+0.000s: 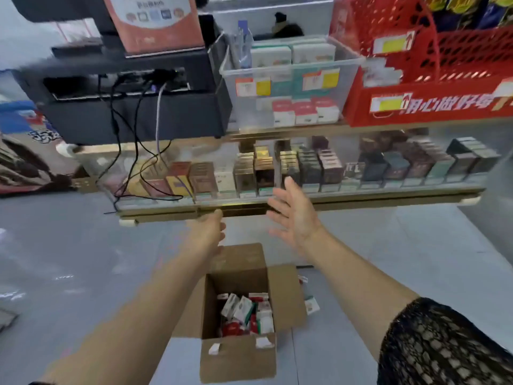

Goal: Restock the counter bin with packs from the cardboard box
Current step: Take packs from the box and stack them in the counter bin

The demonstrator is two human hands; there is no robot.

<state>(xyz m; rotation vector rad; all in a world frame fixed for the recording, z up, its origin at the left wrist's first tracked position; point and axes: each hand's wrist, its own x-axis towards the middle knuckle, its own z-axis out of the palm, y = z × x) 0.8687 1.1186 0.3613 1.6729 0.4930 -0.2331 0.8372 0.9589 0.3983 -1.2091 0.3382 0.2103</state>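
- Cardboard box [238, 354] sat open on the floor [83, 259], packs [244, 312] jumbled inside.
- Right hand [294, 218] was empty, fingers spread; left hand [206, 232] was foreshortened — I couldn't tell how its fingers lay.
- Counter bin [288, 87] stood far up on the bench [305, 128] — carried packs could slip on that reach.

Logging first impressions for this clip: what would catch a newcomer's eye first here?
Two bare hands, left hand and right hand, reach empty toward the counter edge at centre. Below them on the floor sits the open cardboard box with jumbled packs; up on the counter stands the clear bin beside a red basket.
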